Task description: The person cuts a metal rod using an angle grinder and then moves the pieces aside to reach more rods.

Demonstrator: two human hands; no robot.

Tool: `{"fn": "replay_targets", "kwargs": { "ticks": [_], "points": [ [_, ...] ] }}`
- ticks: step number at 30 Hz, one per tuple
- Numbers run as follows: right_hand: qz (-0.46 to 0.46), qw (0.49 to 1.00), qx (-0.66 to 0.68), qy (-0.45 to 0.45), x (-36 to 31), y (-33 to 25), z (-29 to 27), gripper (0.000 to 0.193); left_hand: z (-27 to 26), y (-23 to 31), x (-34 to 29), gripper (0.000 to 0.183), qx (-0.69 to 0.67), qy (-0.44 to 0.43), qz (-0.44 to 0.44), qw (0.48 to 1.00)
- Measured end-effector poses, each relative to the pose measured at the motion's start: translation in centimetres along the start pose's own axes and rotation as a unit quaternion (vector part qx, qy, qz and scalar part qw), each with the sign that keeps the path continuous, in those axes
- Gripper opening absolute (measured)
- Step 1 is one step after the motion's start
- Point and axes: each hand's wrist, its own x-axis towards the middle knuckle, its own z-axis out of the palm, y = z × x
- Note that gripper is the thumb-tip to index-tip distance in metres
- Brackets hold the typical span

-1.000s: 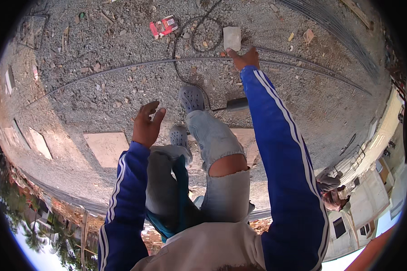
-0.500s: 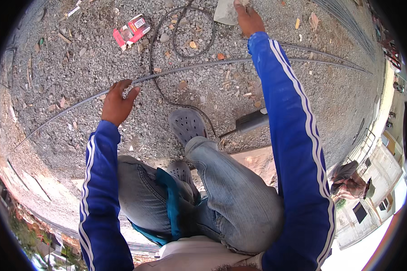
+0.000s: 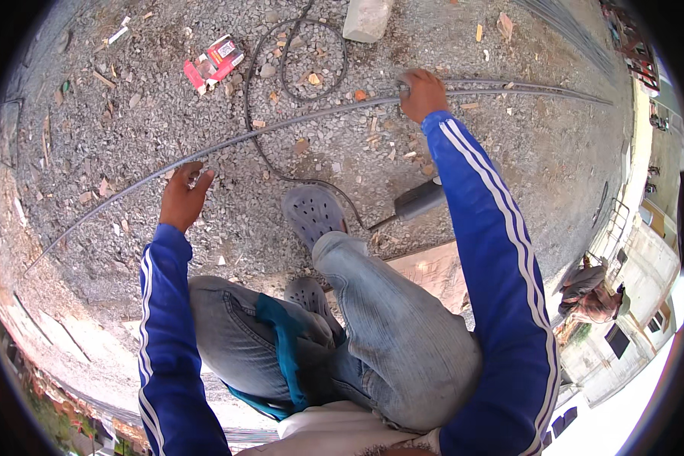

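Long, thin grey steel rods (image 3: 296, 119) lie across the gravel from the lower left to the far right, looking bowed in this wide view. At the rods' left part is my left hand (image 3: 184, 199), its fingertips at the near edge and its thumb held apart from the fingers. My right hand (image 3: 424, 96) reaches over the rods farther right, fingers bent and smeared by motion; whether it grips a rod is hidden. Beyond it rests a pale grey block (image 3: 367, 19), with no hand on it.
A dark cable (image 3: 248, 99) loops over the gravel, passes the rods and runs to a dark-bodied power tool (image 3: 419, 201) beside my right forearm. A torn red-and-white box (image 3: 214, 62) lies at the far left. More rods (image 3: 566, 34) are at the far right. Another person (image 3: 591, 295) is at right.
My right hand has left the pale block and come nearer, down to the rods. A rod that stood apart at right now lies closer to the other. My left hand has shifted slightly left.
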Motion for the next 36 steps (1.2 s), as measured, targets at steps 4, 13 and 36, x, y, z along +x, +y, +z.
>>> {"fn": "replay_targets", "kwargs": {
  "ticks": [4, 13, 36],
  "points": [
    [-0.032, 0.984, -0.012, 0.178, -0.2, -2.8, 0.6, 0.033, 0.0, -0.5, -0.3, 0.048, -0.003, 0.005, -0.008, 1.000],
    [0.064, 0.993, 0.073, 0.066, -1.5, -8.6, 3.0, 0.030, 0.8, 0.1, 0.6, 0.050, 0.012, -0.009, 0.020, 1.000],
    [0.246, 0.869, 0.381, 0.198, -5.3, -5.5, 5.7, 0.028, -0.5, -0.3, -0.4, 0.051, -0.011, -0.022, 0.011, 1.000]
  ]
}}
